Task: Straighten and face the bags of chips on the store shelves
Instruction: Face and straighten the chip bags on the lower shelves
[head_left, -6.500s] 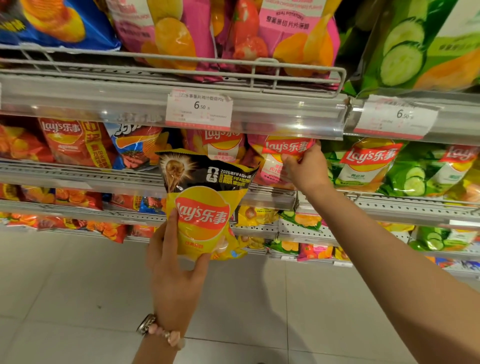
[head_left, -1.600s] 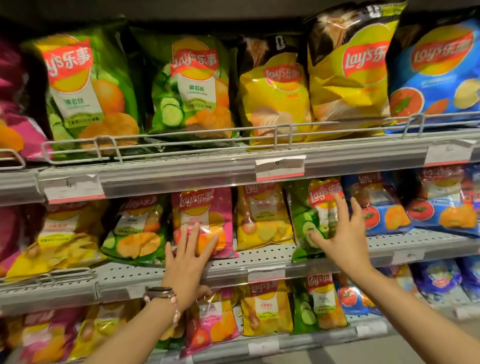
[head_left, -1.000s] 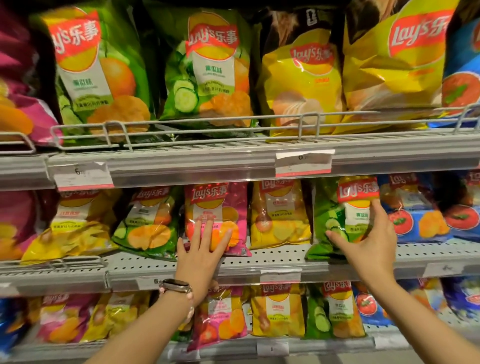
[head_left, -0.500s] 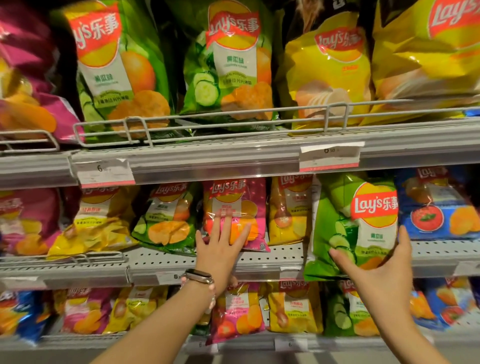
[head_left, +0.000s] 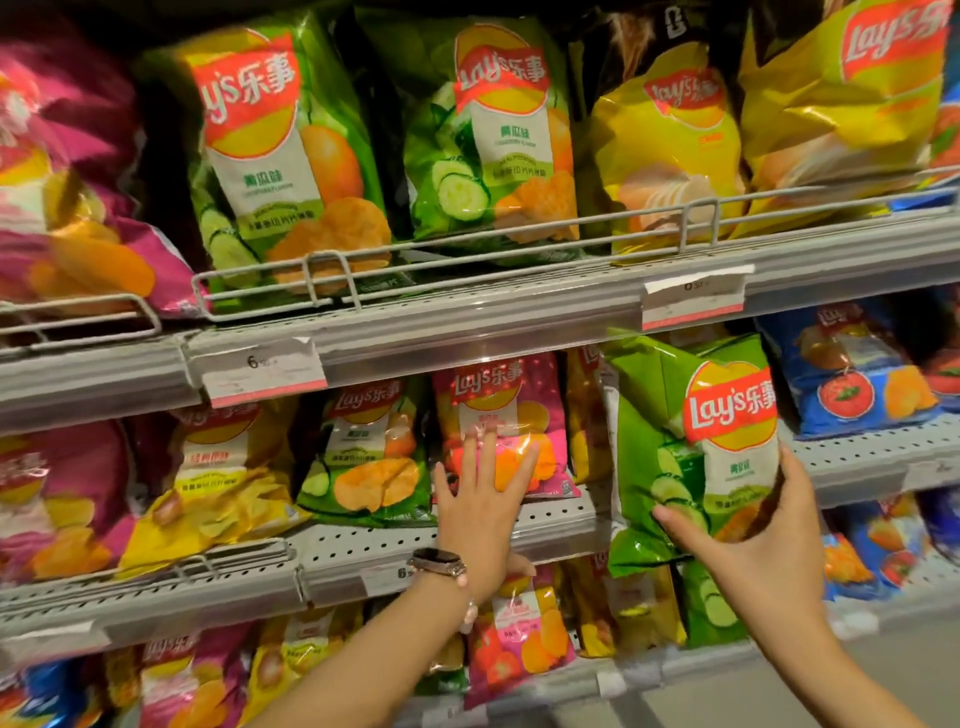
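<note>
Fingers (head_left: 670, 519) of the right hand (head_left: 763, 545) curl round the bottom of a green cucumber chip bag (head_left: 696, 447) and hold it out in front of the middle shelf (head_left: 363, 551). Its top leans a bit to the left. Straight fingers of the left hand (head_left: 483, 499) lie flat on a pink chip bag (head_left: 498, 415) and hold nothing.

Big things first: the top shelf (head_left: 519, 317) has large green and yellow bags standing behind a wire rail (head_left: 332, 265). The middle shelf has smaller bags in a row. A yellow bag (head_left: 218, 488) at the left slumps forward. Small price tags (head_left: 265, 371) stick to the shelf edges.

To do this step well, I think the right hand should stand the green bag up straight in its gap, with the logo facing out, and push it back gently so it does not crush. The left hand can keep the pink bag from tipping.
</note>
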